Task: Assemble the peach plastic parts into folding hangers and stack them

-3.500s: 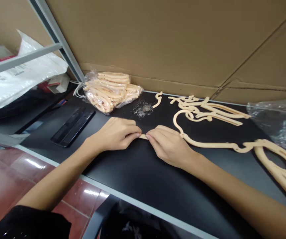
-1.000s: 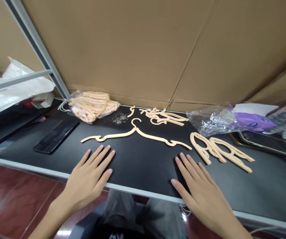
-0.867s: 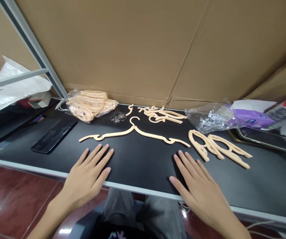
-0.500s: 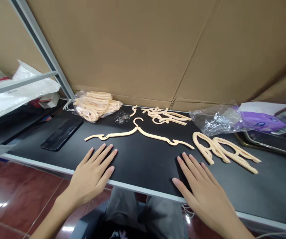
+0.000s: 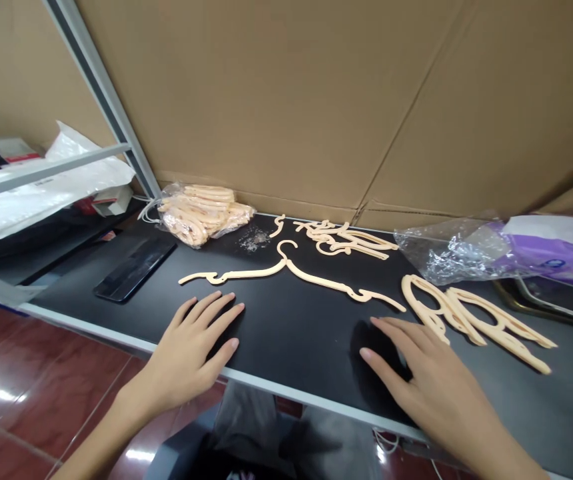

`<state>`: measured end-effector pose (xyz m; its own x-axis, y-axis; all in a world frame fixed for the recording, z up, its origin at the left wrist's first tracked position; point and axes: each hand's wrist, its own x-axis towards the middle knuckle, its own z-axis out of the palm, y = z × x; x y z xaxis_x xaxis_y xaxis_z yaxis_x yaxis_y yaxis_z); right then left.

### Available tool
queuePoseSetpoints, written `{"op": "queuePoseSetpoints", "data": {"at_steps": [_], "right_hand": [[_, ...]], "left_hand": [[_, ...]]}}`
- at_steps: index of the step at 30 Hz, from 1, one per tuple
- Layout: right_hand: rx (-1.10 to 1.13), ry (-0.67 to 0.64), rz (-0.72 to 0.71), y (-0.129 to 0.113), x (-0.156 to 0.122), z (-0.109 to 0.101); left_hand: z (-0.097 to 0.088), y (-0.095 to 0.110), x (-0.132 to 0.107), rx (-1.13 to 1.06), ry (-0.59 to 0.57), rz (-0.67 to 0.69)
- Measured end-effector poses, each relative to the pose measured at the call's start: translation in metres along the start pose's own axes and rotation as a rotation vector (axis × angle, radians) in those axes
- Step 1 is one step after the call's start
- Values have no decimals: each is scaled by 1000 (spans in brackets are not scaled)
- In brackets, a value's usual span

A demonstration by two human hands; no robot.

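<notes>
A cream folding clothes hanger (image 5: pixel 316 281) lies spread out on the black tabletop (image 5: pixel 296 340), its hook pointing to the back. Below its left arm, my left hand (image 5: pixel 191 350) rests palm down on the table with fingers spread. My right hand (image 5: pixel 424 367) is lifted a little off the surface at the right, casting a shadow; thumb and fingers are apart and it holds nothing. Nearest to it are folded cream hangers (image 5: pixel 496 323) lying flat, partly hidden behind its fingers. Behind the spread hanger lie a loose hook piece (image 5: pixel 277 225) and a pile of cream hanger parts (image 5: pixel 346 239).
A clear bag of cream hanger pieces (image 5: pixel 201 213) sits at the back left, a black phone (image 5: pixel 135 270) in front of it. Crumpled clear plastic (image 5: pixel 451 250) and a purple packet (image 5: pixel 554 250) lie at the back right. Cardboard (image 5: pixel 276 100) stands behind the table.
My right hand has risen off the table and shifted right towards the folded hangers. My left hand stays flat on the table. The camera view has turned slightly left.
</notes>
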<state>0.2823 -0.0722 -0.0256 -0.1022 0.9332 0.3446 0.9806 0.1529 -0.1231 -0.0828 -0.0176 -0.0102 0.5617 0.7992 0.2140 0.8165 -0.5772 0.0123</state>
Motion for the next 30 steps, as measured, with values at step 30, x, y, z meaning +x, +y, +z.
{"op": "queuePoseSetpoints", "data": {"at_steps": [30], "right_hand": [[319, 492, 102, -15, 95, 7]], "left_hand": [[9, -22, 122, 190, 574, 157]]}}
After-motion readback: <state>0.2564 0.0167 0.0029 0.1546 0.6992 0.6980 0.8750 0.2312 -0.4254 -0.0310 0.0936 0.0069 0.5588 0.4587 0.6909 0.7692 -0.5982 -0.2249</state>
